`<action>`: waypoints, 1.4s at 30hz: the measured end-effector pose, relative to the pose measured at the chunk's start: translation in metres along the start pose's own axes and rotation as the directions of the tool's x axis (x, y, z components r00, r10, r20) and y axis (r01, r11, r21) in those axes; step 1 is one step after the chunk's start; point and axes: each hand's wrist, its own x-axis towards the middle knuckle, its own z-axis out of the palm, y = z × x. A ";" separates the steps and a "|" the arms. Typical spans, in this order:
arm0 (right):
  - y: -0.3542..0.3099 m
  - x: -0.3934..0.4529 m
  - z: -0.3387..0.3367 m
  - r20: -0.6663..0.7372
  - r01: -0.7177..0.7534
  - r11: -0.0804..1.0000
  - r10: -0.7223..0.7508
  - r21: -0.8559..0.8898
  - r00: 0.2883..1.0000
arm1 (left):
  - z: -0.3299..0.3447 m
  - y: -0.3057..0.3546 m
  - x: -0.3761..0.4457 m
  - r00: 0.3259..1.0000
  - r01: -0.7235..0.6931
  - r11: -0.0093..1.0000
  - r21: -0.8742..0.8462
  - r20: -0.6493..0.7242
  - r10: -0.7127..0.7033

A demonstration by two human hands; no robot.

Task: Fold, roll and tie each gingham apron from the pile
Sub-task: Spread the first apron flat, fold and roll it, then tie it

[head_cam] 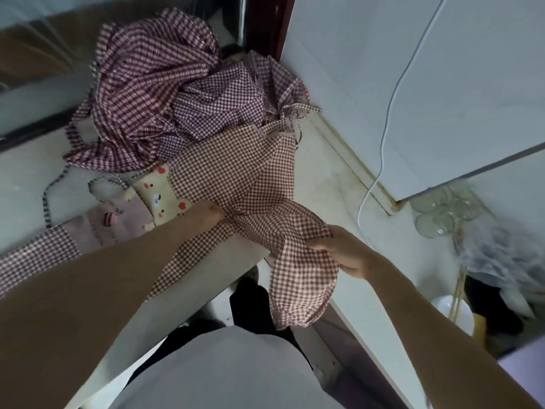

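Gingham apron [236, 172] lies on the pale worktop [324, 184], folded into a long strip. Long axis runs from the far right, near the wall, toward the near edge; the near end spills over the worktop edge and hangs down.

Left hand [206, 215]: on the cloth near its middle; fingers hidden in the folds, cannot tell how far they are curled.
Right hand [342, 249]: fingers curled, gripping the hanging end just past the edge.

Pile of aprons [153, 93]: crumpled heap at the far side, touching the strip's far end. Another apron [88, 228] lies flat at left, bear patch [160, 199] up, partly under the left forearm.

White cable [386, 119] hangs down the wall at right. Glass jars [439, 211] stand below, right of the worktop.
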 end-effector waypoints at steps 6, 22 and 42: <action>-0.051 0.034 0.068 -0.296 0.115 0.946 -0.022 0.302 0.955 | -0.021 0.019 -0.055 0.854 -0.285 0.932 -0.223 -0.502 0.141; -0.065 0.102 0.103 0.002 0.043 0.921 -0.048 0.388 0.999 | -0.044 -0.033 -0.081 0.825 -0.062 0.986 -0.157 -0.564 -0.037; -0.091 0.182 0.026 -0.147 0.334 0.627 -0.589 -0.704 0.795 | -0.076 -0.093 -0.065 0.830 0.256 0.946 0.200 -0.547 -0.109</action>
